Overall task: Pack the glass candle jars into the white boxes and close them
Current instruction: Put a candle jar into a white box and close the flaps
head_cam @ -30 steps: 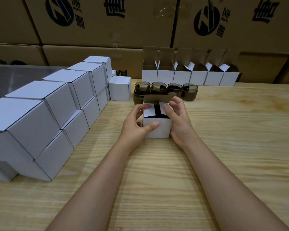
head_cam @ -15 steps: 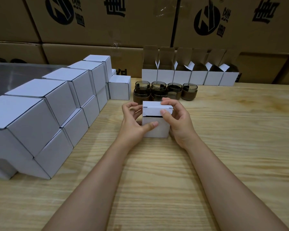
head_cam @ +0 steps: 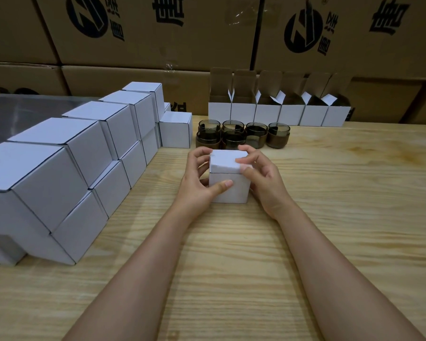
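A pale wood-grained surface (head_cam: 330,217) runs back to a wall of stacked brown cartons (head_cam: 182,33) printed with black logos. Off to the left lies a dull grey metal sheet (head_cam: 22,112).

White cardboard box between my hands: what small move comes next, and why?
The small white cardboard box shows a dark seam under its lid; the left hand grips its side, the right hand pinches the lid. So probably press the lid's front edge down until flush.
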The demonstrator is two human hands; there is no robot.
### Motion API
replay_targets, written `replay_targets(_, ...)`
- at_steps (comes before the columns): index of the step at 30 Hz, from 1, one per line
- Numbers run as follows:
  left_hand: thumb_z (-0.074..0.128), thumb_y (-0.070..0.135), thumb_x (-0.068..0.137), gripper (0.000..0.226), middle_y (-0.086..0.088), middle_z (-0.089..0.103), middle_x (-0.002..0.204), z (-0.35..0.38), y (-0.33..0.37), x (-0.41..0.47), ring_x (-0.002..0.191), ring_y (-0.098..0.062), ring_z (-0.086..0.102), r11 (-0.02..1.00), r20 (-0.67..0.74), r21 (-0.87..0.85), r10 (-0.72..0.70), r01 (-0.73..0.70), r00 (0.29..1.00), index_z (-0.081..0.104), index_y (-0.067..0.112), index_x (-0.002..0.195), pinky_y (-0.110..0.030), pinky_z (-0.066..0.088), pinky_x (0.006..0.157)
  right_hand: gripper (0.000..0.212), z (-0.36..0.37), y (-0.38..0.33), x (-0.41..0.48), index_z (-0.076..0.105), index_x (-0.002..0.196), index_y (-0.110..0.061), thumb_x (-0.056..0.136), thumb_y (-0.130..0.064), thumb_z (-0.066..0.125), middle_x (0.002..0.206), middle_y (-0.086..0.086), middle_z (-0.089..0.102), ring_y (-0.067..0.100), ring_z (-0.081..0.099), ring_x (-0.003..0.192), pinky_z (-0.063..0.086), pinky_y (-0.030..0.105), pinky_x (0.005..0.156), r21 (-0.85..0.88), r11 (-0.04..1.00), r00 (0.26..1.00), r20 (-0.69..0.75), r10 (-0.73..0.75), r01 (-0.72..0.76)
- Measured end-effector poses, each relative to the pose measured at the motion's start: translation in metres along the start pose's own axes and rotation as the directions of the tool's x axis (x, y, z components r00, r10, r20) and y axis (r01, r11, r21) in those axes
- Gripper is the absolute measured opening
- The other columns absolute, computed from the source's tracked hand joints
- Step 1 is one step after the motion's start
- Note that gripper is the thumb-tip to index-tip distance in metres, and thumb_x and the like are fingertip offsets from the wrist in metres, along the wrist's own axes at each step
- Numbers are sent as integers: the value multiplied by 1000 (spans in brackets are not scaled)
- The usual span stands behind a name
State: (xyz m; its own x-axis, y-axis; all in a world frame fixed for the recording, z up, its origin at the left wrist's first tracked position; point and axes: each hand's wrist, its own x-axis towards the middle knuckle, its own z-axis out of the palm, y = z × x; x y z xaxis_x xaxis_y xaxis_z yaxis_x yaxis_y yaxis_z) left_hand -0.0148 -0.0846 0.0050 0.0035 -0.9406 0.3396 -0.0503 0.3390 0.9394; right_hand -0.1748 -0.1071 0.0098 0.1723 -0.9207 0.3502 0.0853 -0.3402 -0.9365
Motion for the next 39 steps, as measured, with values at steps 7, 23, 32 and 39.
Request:
replay_targets(7, 76, 8, 78, 32, -7, 55, 132, 4, 3, -2, 115, -13, 56, 994, -41, 89, 71, -67, 997, 60, 33, 88, -22, 51, 74, 6, 3, 0, 0, 57, 74, -18, 80, -19, 56, 126, -9, 50, 21, 42, 131, 33, 48, 109, -105, 993, 998, -4, -57, 56)
replay_targets(23, 58, 1, 82, 21, -7, 68, 86, 8, 8, -6, 81, -27, 66, 287, 47, 879, 741, -380, 670, 74, 10, 91, -35, 37, 83, 37, 8, -2, -1, 49, 126, -35, 98, -11, 46, 147, -13, 37, 8, 41, 132, 42, 26, 103, 82, 991, 990, 105, 94, -103)
replay_targets(32, 69, 29, 80, 25, -16, 61, 98, -21, 4, -4, 85, -31, 61, 271, -180, 962, 506, 43, 844, 69, 10, 97, -40, 42, 80, 62, 8, -1, 0, 35, 141, -32, 82, -42, 51, 143, 3, 44, 15, 40, 133, 42, 29, 101, 72, 980, 982, 55, 182, -186)
replay_targets(39, 51, 23, 93, 57, -14, 25, 151, -29, -8, 21, 141, -30, 25, 308, -226, 938, 198, 158, 954, 31, 9, 144, -40, 29, 109, 51, 8, 0, 2, 40, 132, -36, 82, -43, 50, 132, 2, 55, 6, 49, 122, 41, 30, 105, 67, 978, 979, 67, 194, -199)
